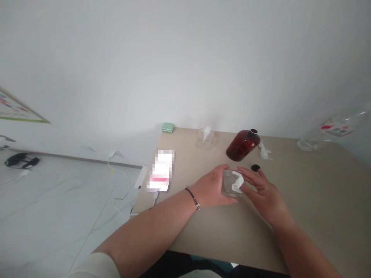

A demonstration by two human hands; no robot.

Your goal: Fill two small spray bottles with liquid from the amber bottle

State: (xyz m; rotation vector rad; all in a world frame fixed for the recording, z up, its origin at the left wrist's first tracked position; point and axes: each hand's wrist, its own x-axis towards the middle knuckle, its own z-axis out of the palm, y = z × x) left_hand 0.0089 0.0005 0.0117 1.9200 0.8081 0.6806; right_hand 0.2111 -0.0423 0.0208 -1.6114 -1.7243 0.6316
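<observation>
My left hand (pixel 213 188) is closed around the side of a clear, square-sided container (pixel 228 180), held just above or on the desk. A crumpled white tissue (pixel 238 181) shows at the container's right part. My right hand (pixel 265 195) pinches the tissue with the thumb, its other fingers lying along the container's far right edge. Whether the tissue is inside or against the outer wall, I cannot tell. Beyond the hands stands a dark red-brown bottle (pixel 242 146) with an uncapped neck. A small black cap (pixel 255 168) lies close to my right fingertips.
Near the wall sits another clear square container (pixel 204 142) with white tissue. More crumpled tissue (pixel 264 151) lies right of the brown bottle. A large clear plastic bottle (pixel 327 133) is at the right. Left are a phone (pixel 162 168) on a white cable (pixel 155 199) and a green case (pixel 168 127).
</observation>
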